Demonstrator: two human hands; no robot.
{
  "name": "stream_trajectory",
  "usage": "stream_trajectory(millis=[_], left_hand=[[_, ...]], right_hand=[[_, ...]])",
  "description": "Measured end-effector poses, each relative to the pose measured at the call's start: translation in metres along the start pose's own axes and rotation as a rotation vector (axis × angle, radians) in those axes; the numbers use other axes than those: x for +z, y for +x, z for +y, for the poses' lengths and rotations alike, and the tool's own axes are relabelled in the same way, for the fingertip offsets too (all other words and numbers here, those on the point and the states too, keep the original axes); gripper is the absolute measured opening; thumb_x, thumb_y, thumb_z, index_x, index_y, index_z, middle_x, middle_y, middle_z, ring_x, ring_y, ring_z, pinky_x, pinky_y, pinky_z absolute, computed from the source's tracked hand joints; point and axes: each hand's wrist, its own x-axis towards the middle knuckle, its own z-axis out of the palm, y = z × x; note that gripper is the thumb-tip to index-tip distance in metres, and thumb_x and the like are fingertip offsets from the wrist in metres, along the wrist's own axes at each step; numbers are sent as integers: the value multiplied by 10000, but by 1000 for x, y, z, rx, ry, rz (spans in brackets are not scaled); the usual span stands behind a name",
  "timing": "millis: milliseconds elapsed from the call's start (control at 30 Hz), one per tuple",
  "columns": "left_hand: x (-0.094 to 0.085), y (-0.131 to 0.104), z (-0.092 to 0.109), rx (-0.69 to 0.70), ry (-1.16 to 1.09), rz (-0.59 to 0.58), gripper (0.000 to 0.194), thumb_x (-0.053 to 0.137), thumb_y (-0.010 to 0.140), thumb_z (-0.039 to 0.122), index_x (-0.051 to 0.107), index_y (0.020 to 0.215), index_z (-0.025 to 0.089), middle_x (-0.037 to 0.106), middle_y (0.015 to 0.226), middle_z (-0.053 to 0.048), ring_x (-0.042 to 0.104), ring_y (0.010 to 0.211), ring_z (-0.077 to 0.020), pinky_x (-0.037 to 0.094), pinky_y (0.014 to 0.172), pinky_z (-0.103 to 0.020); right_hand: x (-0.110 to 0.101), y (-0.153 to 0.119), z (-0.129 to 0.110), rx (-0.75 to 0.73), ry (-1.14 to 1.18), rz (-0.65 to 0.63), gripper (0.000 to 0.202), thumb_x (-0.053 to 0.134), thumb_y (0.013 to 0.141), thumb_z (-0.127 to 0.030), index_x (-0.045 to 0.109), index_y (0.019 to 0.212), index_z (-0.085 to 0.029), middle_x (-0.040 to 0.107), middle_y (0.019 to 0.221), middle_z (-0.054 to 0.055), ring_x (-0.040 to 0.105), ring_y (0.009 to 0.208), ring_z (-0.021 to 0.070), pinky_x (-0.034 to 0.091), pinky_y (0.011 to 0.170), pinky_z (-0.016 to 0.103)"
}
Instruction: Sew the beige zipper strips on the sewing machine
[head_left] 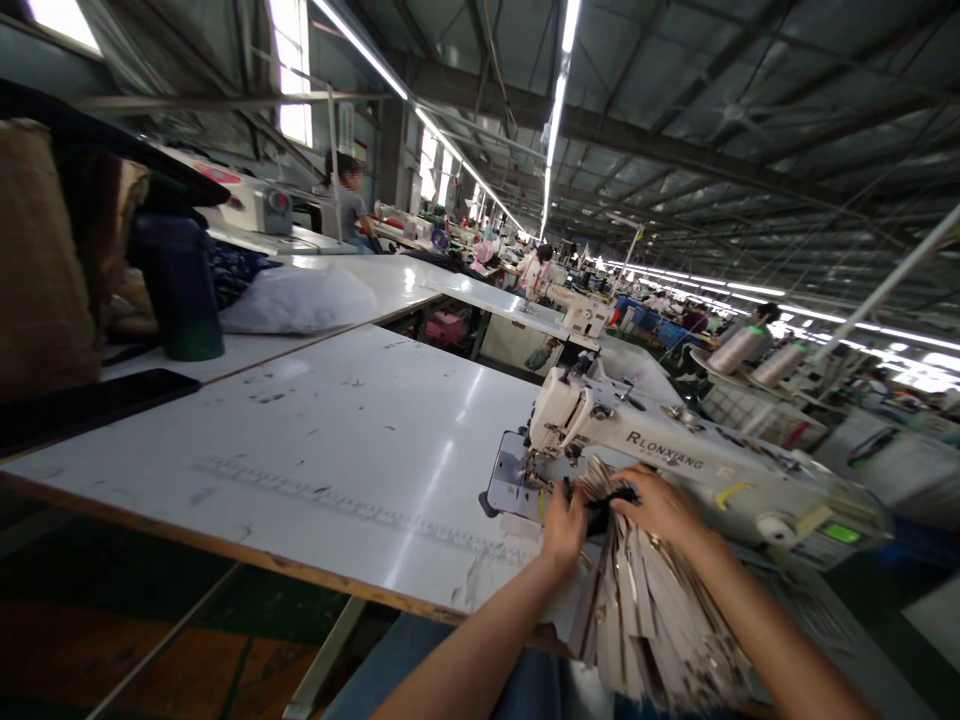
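A thick bundle of beige fabric strips [645, 610] lies across the table's front edge, its lower ends fanned out and hanging towards my lap. Around its upper end runs a black band [602, 503] that looks like cloth. My left hand [566, 522] pinches the band's left side, with the fingertips close to the needle area. On the other side, my right hand [658, 503] is closed on the band at the top of the bundle, its fingers partly hiding it. Just behind both hands stands a white sewing machine [630, 432] with its metal plate [514, 478] at the left.
The white tabletop [337, 430] has a printed ruler and scattered dark scraps. At left are a dark bottle [178, 288], a black phone-like slab [97, 405] and a white bag [300, 300]. Thread cones [739, 350] stand right. Other people and machines fill the background.
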Motion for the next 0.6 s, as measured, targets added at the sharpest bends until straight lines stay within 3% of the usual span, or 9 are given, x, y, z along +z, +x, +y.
stream_trajectory(millis=[67, 167, 300, 367, 433, 600], left_hand=[[-5, -6, 1, 84, 168, 14, 196, 517, 883, 384, 497, 850, 192, 599, 870, -77, 571, 905, -248, 405, 862, -366], [-13, -17, 6, 262, 552, 1, 74, 492, 874, 235, 513, 893, 168, 590, 920, -108, 558, 901, -255, 411, 846, -374], [-11, -26, 12, 546, 836, -173, 176, 452, 823, 88, 593, 872, 181, 595, 1027, -84, 524, 1025, -246, 395, 905, -343], [-3, -23, 11, 524, 825, -258, 227, 440, 838, 96, 623, 936, 188, 604, 1057, -72, 559, 989, -210, 415, 883, -294], [6, -14, 8, 416, 801, -259, 245, 460, 850, 135, 623, 1027, 175, 613, 1089, -83, 594, 953, -190, 430, 863, -262], [14, 13, -1, 322, 857, -264, 197, 503, 823, 155, 664, 935, 134, 677, 968, -117, 624, 924, -225, 440, 814, -277]], right_hand=[[-2, 2, -5, 14, -24, -1, 180, 560, 862, -290, 678, 992, -250, 698, 1050, 53, 657, 944, 197, 453, 799, 267], [1, -3, -12, 163, -92, 40, 359, 325, 942, -186, 670, 1012, -114, 696, 951, 205, 677, 870, 279, 460, 741, 343], [7, -13, -21, 273, -130, 18, 460, 253, 946, -202, 673, 985, -19, 670, 945, 294, 666, 909, 349, 450, 781, 418], [6, -12, -20, 295, -110, -31, 448, 332, 935, -290, 691, 935, -22, 668, 964, 297, 640, 978, 373, 420, 864, 470], [4, -7, -13, 306, -52, -110, 431, 437, 888, -384, 705, 909, -47, 684, 957, 265, 620, 1017, 379, 392, 918, 503], [3, 9, 11, 242, 251, -340, 337, 663, 709, -480, 732, 853, -183, 725, 795, 45, 656, 862, 254, 482, 817, 355]])
